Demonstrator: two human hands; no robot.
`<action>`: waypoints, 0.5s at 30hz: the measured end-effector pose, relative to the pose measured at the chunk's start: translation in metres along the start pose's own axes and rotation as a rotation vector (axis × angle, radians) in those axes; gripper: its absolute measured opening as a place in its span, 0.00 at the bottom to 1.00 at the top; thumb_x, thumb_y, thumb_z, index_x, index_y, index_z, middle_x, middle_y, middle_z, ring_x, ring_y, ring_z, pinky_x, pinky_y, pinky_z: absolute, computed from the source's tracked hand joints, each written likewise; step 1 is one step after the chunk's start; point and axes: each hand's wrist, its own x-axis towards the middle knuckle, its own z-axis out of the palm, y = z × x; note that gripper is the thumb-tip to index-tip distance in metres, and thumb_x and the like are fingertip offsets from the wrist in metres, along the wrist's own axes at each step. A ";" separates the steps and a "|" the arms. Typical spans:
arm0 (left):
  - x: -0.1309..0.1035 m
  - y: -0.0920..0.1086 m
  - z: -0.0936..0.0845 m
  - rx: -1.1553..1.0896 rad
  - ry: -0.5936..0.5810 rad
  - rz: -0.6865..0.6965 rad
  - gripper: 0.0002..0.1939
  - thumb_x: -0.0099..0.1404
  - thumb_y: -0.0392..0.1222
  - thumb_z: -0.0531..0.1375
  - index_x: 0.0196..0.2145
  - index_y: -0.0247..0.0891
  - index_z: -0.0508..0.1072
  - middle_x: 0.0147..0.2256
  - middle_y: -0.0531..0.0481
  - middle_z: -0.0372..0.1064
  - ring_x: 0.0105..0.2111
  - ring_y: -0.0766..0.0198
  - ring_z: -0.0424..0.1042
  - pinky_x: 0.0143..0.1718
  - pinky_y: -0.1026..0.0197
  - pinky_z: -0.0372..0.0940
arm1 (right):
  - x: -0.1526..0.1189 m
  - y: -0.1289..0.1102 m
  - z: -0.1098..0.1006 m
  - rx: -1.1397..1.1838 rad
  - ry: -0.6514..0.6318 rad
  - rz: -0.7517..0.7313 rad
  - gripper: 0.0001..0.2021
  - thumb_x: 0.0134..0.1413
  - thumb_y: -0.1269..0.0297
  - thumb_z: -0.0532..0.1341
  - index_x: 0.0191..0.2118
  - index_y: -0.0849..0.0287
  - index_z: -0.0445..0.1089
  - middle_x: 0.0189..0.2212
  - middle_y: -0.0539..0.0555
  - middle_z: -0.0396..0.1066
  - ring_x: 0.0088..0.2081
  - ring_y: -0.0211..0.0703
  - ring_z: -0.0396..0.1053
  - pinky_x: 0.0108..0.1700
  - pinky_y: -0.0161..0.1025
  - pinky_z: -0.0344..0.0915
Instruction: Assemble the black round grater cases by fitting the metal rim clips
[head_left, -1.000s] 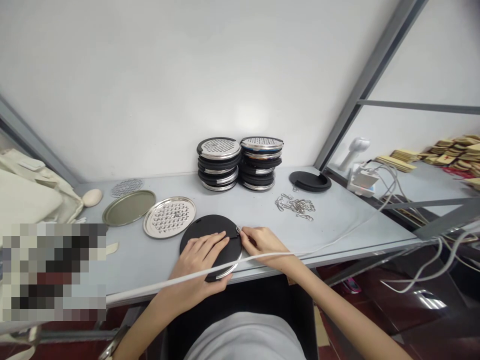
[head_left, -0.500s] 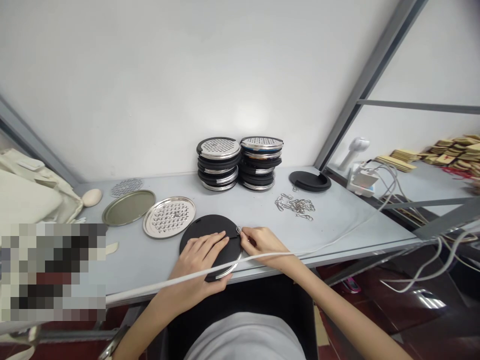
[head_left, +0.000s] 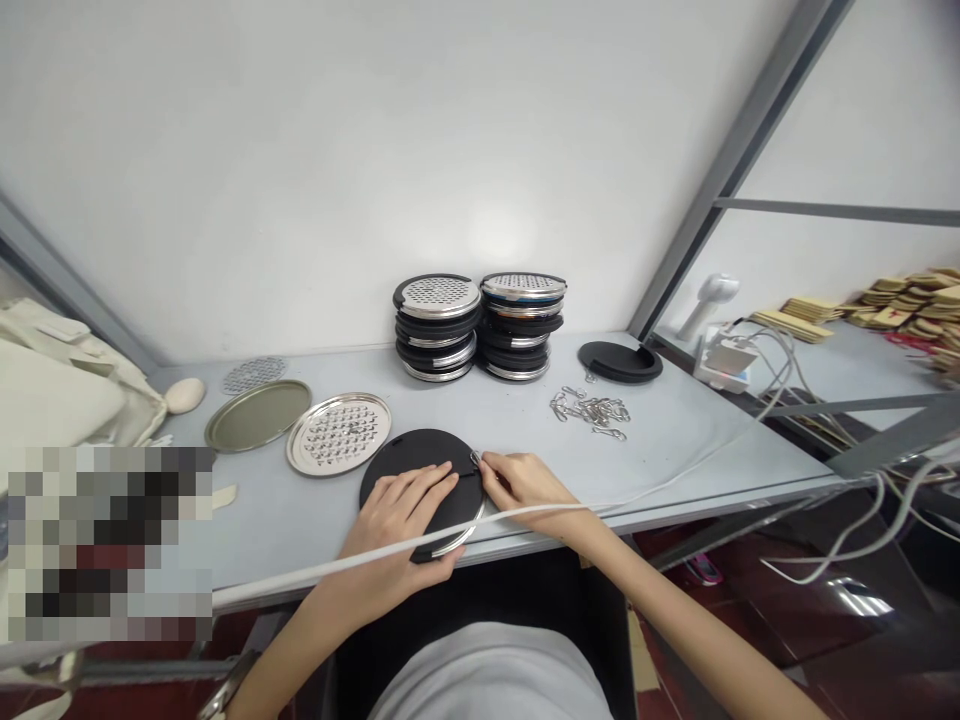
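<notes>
A black round grater holder (head_left: 420,452) with a silver metal edge lies flat at the table's front. My left hand (head_left: 401,515) rests over it, fingers on top and thumb at the near rim, gripping it. At its right edge, my right hand (head_left: 521,485) pinches a small metal snap hook (head_left: 475,459) between thumb and fingers. Left of the holder is a round silver grater plate (head_left: 337,434), beside an olive-green round lid (head_left: 259,416). A pile of metal snap hooks (head_left: 592,408) lies to the right.
Two stacks of round graters (head_left: 439,330) stand against the wall. Another black holder (head_left: 621,362) sits at the back right. A white cable (head_left: 645,490) runs across above my forearms. A perforated disc (head_left: 255,374) and a cream bag (head_left: 67,390) are at the left.
My right fingers have shifted very slightly at the snap hook on the holder's edge. My left hand stays in place.
</notes>
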 end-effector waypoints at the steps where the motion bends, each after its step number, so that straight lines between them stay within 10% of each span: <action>1: -0.001 0.000 0.001 0.000 -0.002 -0.002 0.31 0.60 0.41 0.60 0.60 0.39 0.60 0.59 0.45 0.60 0.56 0.53 0.60 0.55 0.50 0.58 | 0.000 0.000 0.000 -0.007 -0.003 -0.003 0.13 0.66 0.64 0.46 0.29 0.58 0.58 0.20 0.47 0.60 0.20 0.33 0.55 0.28 0.32 0.49; 15: -0.001 -0.001 0.002 0.006 0.004 0.004 0.31 0.60 0.40 0.60 0.61 0.40 0.59 0.59 0.46 0.60 0.56 0.53 0.59 0.54 0.50 0.58 | 0.000 0.003 0.003 -0.121 0.006 -0.040 0.14 0.67 0.64 0.45 0.32 0.58 0.62 0.20 0.48 0.63 0.21 0.34 0.55 0.28 0.32 0.49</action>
